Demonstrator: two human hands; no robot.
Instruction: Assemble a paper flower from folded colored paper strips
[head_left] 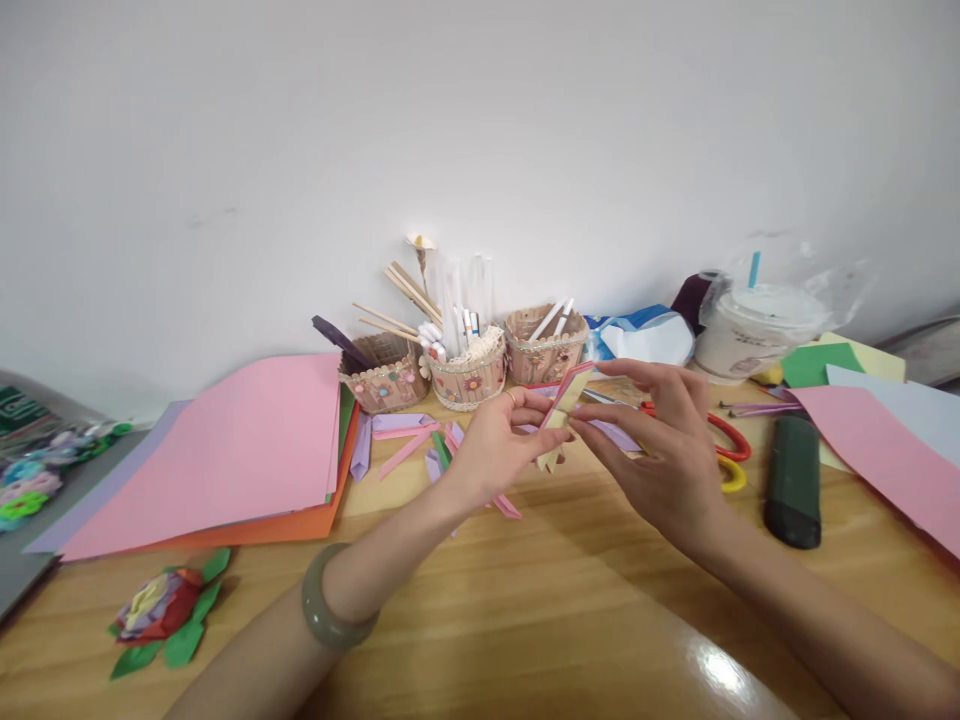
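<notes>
Above the wooden table (525,590), my left hand (495,445) and my right hand (660,445) meet over a folded paper piece (561,412), cream with a pink edge. The left hand pinches it from the left; a ring shows on one finger and a green bangle (330,605) sits on the wrist. My right hand's fingers press and pinch the piece from the right. Folded pink and lilac paper strips (409,440) lie on the table just behind the hands.
A stack of pink, orange and lilac paper sheets (247,445) lies at left, a paper flower (161,605) in front of it. Three stick-built baskets (469,375) with pens stand by the wall. Scissors (727,445), a dark case (793,480), a lidded cup (750,330) and more sheets (885,450) are right.
</notes>
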